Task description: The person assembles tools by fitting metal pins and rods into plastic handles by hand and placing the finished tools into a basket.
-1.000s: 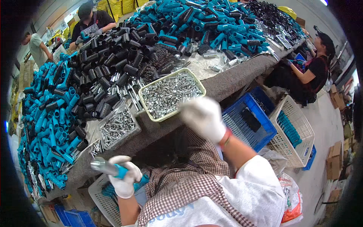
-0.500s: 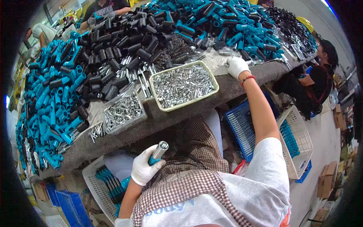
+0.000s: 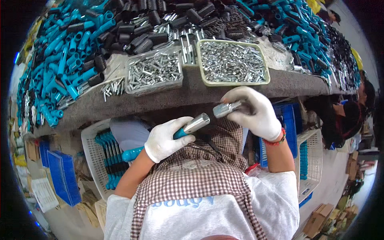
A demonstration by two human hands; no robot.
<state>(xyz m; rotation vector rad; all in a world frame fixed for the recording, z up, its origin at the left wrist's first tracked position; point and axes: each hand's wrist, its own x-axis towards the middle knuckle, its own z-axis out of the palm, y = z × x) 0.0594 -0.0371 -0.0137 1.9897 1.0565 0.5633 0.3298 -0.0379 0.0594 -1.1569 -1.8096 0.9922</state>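
Observation:
My white-gloved left hand (image 3: 166, 139) is closed round a teal tool handle (image 3: 179, 134) with a shiny metal tube (image 3: 197, 123) sticking out of it, its open end up and to the right. The handle's rounded teal end shows behind the wrist. My gloved right hand (image 3: 259, 114) pinches a short silver metal piece (image 3: 224, 109), slightly blurred, with a thinner end toward the fingers. That piece is close to the tube's mouth, with a small gap between them. Both hands are over my checked apron (image 3: 194, 176), in front of the bench edge.
On the grey-covered bench (image 3: 192, 92) stand a clear tray (image 3: 134, 90) and a cream tray (image 3: 236, 83) of small metal pins. Behind them lie heaps of teal handles (image 3: 74, 56) and black sleeves (image 3: 146, 44). White crates (image 3: 89, 150) stand low at both sides; a person sits at right.
My right hand has come back from the far bench to the tube, now holding a silver piece. My left hand has moved up and right with the handle. The view has shifted.

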